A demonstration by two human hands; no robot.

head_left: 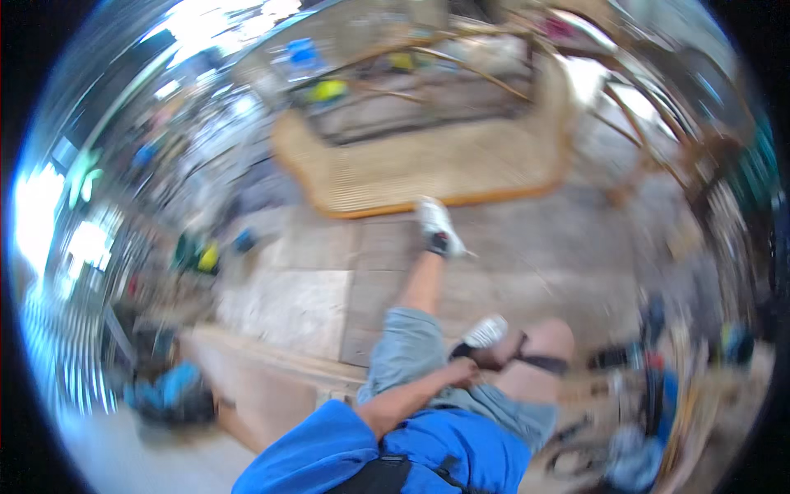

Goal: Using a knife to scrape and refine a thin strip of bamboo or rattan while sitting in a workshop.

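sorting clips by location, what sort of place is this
Probably a furniture workshop, though blur leaves doubt: there is a large, brown-edged woven seat-like piece ahead and tool-like clutter at lower right.

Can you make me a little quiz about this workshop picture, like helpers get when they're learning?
1. True or false: the person's shirt is red.
2. Which is nearest the left hand?
a) a bright window
b) the shorts
c) the bent frames at upper right
3. Left or right: which foot is nearer the wicker panel?

Key:
1. False; the shirt is blue.
2. b
3. Left; its white shoe is by the panel's brown rim.
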